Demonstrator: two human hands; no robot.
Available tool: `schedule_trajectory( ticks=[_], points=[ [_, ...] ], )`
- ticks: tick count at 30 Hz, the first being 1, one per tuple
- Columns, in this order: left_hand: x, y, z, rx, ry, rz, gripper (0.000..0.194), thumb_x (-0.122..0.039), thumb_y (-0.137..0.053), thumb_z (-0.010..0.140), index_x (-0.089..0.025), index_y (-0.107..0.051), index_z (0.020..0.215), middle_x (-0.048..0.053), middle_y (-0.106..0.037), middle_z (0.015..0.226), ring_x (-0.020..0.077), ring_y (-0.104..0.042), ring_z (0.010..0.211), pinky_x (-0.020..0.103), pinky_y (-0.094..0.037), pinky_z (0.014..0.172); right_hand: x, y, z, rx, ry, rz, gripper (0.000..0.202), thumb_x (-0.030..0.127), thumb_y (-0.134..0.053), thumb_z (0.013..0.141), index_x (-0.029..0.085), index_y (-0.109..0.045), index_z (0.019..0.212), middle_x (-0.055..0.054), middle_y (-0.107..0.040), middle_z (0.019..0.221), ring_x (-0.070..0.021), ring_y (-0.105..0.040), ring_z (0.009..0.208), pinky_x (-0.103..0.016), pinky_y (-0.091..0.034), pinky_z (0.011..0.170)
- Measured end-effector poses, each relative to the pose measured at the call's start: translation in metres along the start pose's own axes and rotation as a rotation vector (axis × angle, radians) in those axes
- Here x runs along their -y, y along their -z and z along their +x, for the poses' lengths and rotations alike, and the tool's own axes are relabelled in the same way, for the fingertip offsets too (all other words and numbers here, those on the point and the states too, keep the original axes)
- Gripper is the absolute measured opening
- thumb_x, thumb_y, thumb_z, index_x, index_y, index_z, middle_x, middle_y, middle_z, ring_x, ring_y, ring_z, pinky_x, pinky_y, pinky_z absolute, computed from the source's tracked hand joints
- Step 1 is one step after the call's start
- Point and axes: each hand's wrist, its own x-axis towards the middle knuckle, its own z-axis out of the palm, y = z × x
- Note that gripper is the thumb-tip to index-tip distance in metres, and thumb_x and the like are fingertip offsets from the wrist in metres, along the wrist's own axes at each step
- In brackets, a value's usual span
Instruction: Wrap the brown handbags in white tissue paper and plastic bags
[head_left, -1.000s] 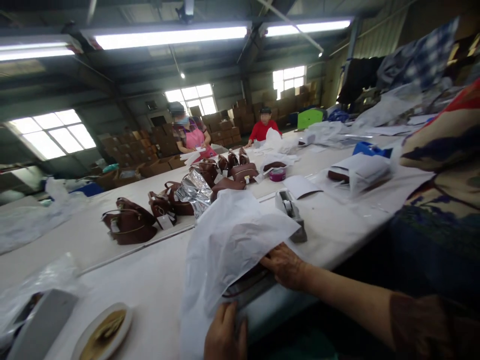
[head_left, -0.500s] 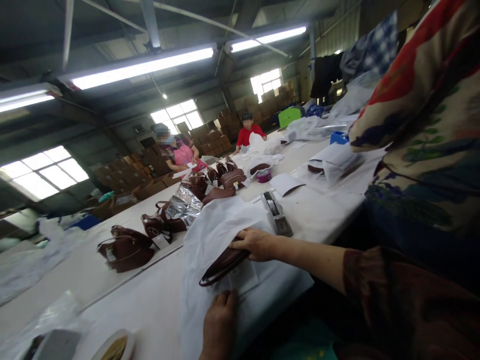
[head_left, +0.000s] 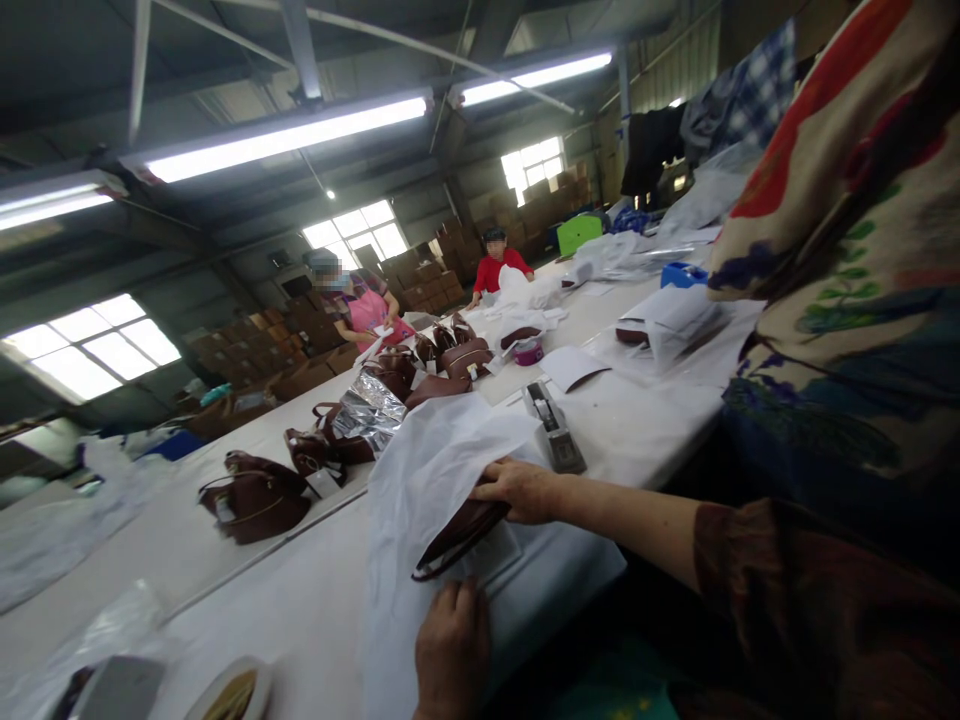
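A dark brown handbag [head_left: 459,532] lies at the near edge of the table, partly covered by a thin white wrapping sheet [head_left: 442,440]. My right hand [head_left: 521,490] reaches in from the right and grips the handbag's right end, its fingertips under the sheet's edge. Just below the bag's near end is my left hand [head_left: 454,640], knuckles up and fingers curled down against the white material. What sits under those fingers is hidden. A tape dispenser [head_left: 553,430] stands just beyond my right hand.
Several brown handbags [head_left: 259,500] stand along the table [head_left: 300,610], some with silver foil [head_left: 371,410]. A round dish [head_left: 232,690] is at the near left. Beside me on the right is a person in a patterned top [head_left: 840,300]. Two more people work across the table.
Both my hands and the brown handbag have shifted slightly to the right. The handbag's near end has drawn a little further under the white sheet.
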Motion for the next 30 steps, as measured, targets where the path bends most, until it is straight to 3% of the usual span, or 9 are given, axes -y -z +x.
schedule_trajectory(
  ticks=[4,11,16,20,25,30],
  points=[
    [-0.01,-0.006,0.005,0.005,0.208,-0.066,0.03,-0.028,-0.046,0.096,-0.014,-0.067,0.111,0.012,-0.076,0.097,0.0241,-0.074,0.08,0.034,-0.059,0.068,-0.002,-0.002,0.002,-0.007,-0.006,0.008,0.062,0.019,-0.067,0.074,0.022,-0.057,0.135,-0.015,-0.06,0.129,-0.0259,-0.06,0.111,-0.042,-0.046,0.101],
    [-0.019,-0.007,0.027,0.203,0.457,-0.159,0.042,-0.035,-0.046,0.095,-0.008,-0.064,0.123,0.016,-0.077,0.094,0.0307,-0.074,0.088,0.04,-0.057,0.074,-0.002,-0.003,0.001,-0.018,-0.007,0.008,0.066,0.02,-0.069,0.074,0.023,-0.055,0.138,-0.015,-0.059,0.131,-0.027,-0.058,0.115,-0.044,-0.045,0.103],
    [-0.023,-0.004,0.044,0.205,0.61,-0.394,0.036,-0.036,-0.05,0.09,-0.012,-0.073,0.104,0.017,-0.078,0.087,0.0346,-0.074,0.089,0.044,-0.056,0.078,0.002,-0.002,0.001,0.002,-0.009,-0.018,0.064,0.02,-0.069,0.075,0.021,-0.055,0.137,-0.016,-0.06,0.128,-0.027,-0.06,0.112,-0.043,-0.047,0.101],
    [-0.021,-0.01,0.049,0.17,0.634,-0.525,0.031,-0.032,-0.05,0.088,-0.019,-0.076,0.096,0.013,-0.079,0.097,0.0311,-0.073,0.1,0.041,-0.057,0.086,0.004,-0.002,0.0,0.003,-0.013,-0.034,0.065,0.02,-0.068,0.075,0.022,-0.055,0.138,-0.016,-0.061,0.127,-0.0275,-0.06,0.113,-0.044,-0.047,0.101],
    [-0.013,-0.014,0.047,0.14,0.704,-0.714,0.033,-0.038,-0.052,0.087,-0.018,-0.077,0.097,0.01,-0.079,0.087,0.0311,-0.074,0.091,0.045,-0.059,0.084,0.005,-0.004,-0.002,-0.02,-0.019,-0.037,0.065,0.021,-0.068,0.076,0.023,-0.054,0.139,-0.015,-0.06,0.128,-0.0282,-0.057,0.115,-0.045,-0.046,0.102],
    [-0.005,-0.017,0.043,0.055,0.557,-0.581,0.039,-0.038,-0.048,0.087,-0.014,-0.076,0.101,0.015,-0.078,0.101,0.0329,-0.072,0.103,0.047,-0.056,0.093,0.008,-0.001,-0.001,-0.048,-0.025,-0.04,0.063,0.018,-0.067,0.076,0.02,-0.055,0.138,-0.017,-0.057,0.132,-0.0293,-0.053,0.117,-0.045,-0.046,0.102]
  ],
)
